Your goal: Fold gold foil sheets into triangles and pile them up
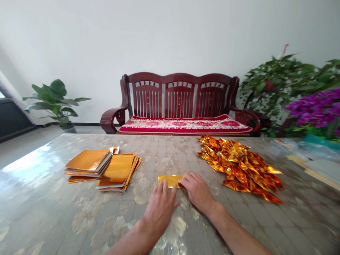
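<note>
A small folded rectangle of gold foil paper (169, 180) lies mid-way along the glossy flower-patterned surface (53, 198). The left hand (159, 209) and right hand (198, 193) press down on its near edge, fingers stretched flat and close together, not clamped around it. Two stacks of flat gold foil sheets (106, 166) sit to its left and a heap of folded, pointed gold foil pieces (239, 166) to its right, while a dark pot (67, 127) on the floor beyond holds a broad-leaved green plant (55, 95).

No readable text, label or number anywhere.
</note>
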The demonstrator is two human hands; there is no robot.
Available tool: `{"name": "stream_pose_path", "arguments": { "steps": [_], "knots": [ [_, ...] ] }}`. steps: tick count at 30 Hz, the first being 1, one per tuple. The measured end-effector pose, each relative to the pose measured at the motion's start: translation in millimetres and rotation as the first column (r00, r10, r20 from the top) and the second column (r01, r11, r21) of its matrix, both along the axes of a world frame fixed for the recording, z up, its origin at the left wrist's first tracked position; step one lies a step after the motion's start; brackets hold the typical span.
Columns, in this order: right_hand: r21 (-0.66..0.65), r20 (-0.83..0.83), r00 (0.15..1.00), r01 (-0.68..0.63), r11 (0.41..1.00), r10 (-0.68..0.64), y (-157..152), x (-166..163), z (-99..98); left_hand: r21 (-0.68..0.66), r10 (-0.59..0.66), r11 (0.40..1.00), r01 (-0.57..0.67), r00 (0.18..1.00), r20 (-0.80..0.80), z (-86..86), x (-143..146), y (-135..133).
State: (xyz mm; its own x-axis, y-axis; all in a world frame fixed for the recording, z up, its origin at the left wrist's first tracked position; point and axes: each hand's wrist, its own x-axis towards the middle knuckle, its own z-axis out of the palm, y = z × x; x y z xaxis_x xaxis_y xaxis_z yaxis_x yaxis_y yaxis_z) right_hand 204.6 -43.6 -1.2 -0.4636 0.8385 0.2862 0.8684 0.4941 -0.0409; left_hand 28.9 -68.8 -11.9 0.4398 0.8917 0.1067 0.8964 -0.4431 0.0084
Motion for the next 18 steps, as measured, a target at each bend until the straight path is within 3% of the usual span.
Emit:
{"name": "stream_pose_path", "arguments": {
  "steps": [6,12,18],
  "knots": [
    [-0.103,0.088,0.995,0.058,0.993,-0.049,-21.3,-12.0,5.8,0.100,-0.002,0.995,0.006,0.999,-0.046,-7.5,4.8,-10.2],
    [-0.110,0.203,0.973,0.136,0.985,-0.112,-33.8,-17.2,3.8,0.122,0.032,0.992,-0.016,0.990,-0.137,-10.3,5.8,-12.7],
    [-0.175,0.234,0.958,0.211,0.962,-0.167,-32.9,-7.0,9.8,0.106,0.109,0.991,-0.086,0.966,-0.235,1.6,4.7,-16.9]
  ]
}}
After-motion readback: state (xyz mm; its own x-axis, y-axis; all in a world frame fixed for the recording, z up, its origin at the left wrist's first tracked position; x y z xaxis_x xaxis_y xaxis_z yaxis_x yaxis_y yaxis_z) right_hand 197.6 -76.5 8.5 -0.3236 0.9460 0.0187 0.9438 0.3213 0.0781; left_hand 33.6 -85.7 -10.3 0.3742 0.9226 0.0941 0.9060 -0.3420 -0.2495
